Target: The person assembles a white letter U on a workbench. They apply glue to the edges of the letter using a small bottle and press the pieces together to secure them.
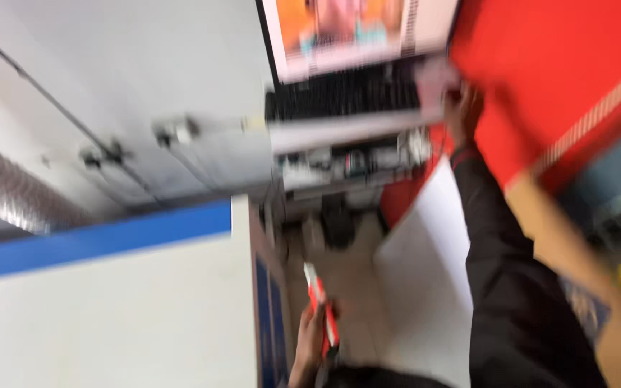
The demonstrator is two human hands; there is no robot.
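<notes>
At the bottom centre of the blurred frame, the left hand (310, 341) is clenched around a red and white tool (322, 309). Toward the upper right, the right hand (461, 108) grasps a large red sheet (555, 79), beside a keyboard (343, 93).

A screen (346, 32) with orange and pink picture areas is seen at the top centre, above a dark keyboard. A large red carton (555, 86) is held up at the upper right; everything is blurred.
</notes>
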